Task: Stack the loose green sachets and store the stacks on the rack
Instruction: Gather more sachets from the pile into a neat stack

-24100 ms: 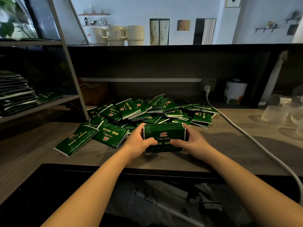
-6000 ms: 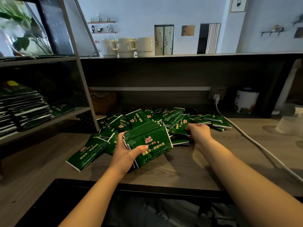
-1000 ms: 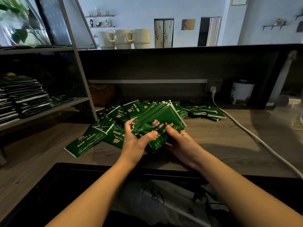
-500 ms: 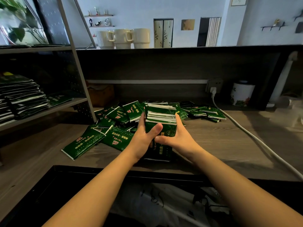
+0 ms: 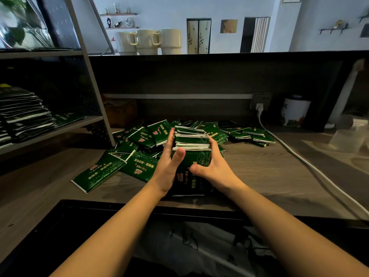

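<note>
wooden counter (image 5: 259, 172) beneath a dark upper ledge, with the upright stack of green sachets (image 5: 192, 156) standing on end near its front edge as the reference. left hand (image 5: 169, 166) presses the stack's left side, fingers straight up along it and thumb laid across the front face; right hand (image 5: 214, 168) clasps the right side, thumb on the front face, fingers hidden behind the stack. behind and to the left of the stack lies the pile of loose sachets (image 5: 139, 154), some overlapping. far left of the stack stands the metal rack (image 5: 60, 128), its shelf carrying stored sachet stacks (image 5: 24, 114). right of the stack a white cable (image 5: 311, 168) crosses the counter from a wall socket (image 5: 260, 100); a white canister (image 5: 294, 112) stands beyond it. three mugs (image 5: 149, 42) sit on the ledge above the stack.
</note>
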Available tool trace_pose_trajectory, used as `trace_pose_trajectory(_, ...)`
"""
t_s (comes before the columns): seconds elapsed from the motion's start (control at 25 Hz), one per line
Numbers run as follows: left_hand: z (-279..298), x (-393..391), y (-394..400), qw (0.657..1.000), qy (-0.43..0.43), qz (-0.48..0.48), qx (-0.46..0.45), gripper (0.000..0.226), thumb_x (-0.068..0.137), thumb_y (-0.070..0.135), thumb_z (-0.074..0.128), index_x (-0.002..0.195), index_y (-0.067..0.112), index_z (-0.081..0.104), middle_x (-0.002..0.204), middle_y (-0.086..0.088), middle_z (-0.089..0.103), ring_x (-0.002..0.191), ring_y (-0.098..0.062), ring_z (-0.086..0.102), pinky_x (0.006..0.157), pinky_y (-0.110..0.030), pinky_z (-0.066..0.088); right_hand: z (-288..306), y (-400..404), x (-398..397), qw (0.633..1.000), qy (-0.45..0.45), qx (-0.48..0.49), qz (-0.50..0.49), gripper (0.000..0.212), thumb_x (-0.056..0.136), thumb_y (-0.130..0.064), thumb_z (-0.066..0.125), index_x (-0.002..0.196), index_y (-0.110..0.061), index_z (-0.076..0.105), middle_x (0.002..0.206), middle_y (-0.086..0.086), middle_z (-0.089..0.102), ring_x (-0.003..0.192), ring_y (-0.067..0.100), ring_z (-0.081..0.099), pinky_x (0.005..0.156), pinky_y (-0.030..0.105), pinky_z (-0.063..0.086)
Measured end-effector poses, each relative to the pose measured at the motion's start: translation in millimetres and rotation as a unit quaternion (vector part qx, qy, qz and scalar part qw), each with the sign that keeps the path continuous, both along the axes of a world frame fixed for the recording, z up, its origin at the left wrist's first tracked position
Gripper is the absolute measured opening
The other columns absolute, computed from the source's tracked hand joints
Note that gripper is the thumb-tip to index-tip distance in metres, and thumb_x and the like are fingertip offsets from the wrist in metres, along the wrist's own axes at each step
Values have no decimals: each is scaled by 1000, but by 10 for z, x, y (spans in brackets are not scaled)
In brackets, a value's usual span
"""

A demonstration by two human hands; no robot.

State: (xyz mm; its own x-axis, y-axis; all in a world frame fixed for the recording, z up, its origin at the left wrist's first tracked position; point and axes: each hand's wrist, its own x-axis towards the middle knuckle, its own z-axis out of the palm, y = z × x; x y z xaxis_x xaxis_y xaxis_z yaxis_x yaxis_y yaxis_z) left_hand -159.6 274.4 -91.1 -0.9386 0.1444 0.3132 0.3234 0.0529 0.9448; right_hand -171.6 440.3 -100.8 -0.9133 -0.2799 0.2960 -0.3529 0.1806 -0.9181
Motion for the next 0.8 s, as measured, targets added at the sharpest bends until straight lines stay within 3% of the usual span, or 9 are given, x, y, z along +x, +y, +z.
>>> trace_pose_trajectory(0.08,-20,-19,-4,999,-27,-8,24,131,42,95,64,151,37,23,145,2,50,128,-8,55,109,-33,44,-22,13,0,1000,-16,4,-1,138,43,-77,83,153,-27,15,150,-3,43,138,12,43,114,38,40)
trace_pose_trajectory(0.16,-18,-14,15,999,-41,-2,11,114,40,98,61,138,49,28,146,-1,49,131,-18,52,115,-45,36,-35,6,-5,999,-33,0,9,129,42,-73,86,146,-35,18,144,-8,48,133,5,47,106,23,43)
trace_pose_trajectory(0.24,-17,-25,25,999,-28,14,-7,116,38,101,56,137,48,25,139,11,50,127,-6,51,113,-35,36,-26,-14,-21,1000,-29,-6,11,118,48,-56,89,142,-37,20,136,-13,52,124,-5,52,93,9,45)
trace_pose_trajectory(0.32,-23,-45,7,1000,2,19,-5,127,40,99,58,146,40,21,136,14,50,123,2,53,107,-23,40,-31,-28,-41,1000,-20,-17,3,113,54,-44,86,145,-30,20,135,-12,53,119,-10,54,90,8,45)
trace_pose_trajectory(0.48,-22,-29,41,999,13,43,0,117,41,99,59,137,40,27,143,0,47,129,-10,51,110,-37,42,-7,-47,-23,1000,-13,-17,3,128,57,-35,93,154,-25,10,139,-11,48,123,-6,49,93,6,43)
trace_pose_trajectory(0.56,28,-22,68,998,34,48,17,119,42,97,59,138,32,28,133,4,51,116,4,58,96,-23,52,-11,-54,-70,999,-15,-38,-1,112,67,-18,91,149,-26,17,134,-9,53,118,-7,54,90,9,47)
trace_pose_trajectory(0.6,49,-20,70,998,39,46,18,124,43,98,58,140,28,28,132,4,51,113,4,59,92,-24,54,-13,-59,-82,999,-19,-43,-5,106,68,-16,90,146,-29,19,131,-11,54,115,-10,54,91,11,48)
trace_pose_trajectory(0.72,-18,-79,25,996,-12,78,-32,138,39,105,47,150,26,29,144,3,48,128,-16,51,107,-41,43,-58,-67,-116,998,-53,-22,10,115,60,-39,93,148,-30,20,129,-16,55,117,-4,55,102,25,48)
trace_pose_trajectory(0.8,-79,-108,6,994,-54,91,-34,137,41,105,48,151,24,35,148,-1,48,133,-23,49,111,-48,39,-75,-73,-128,998,-68,-13,8,114,56,-49,88,148,-27,25,126,-14,59,117,4,58,98,28,50)
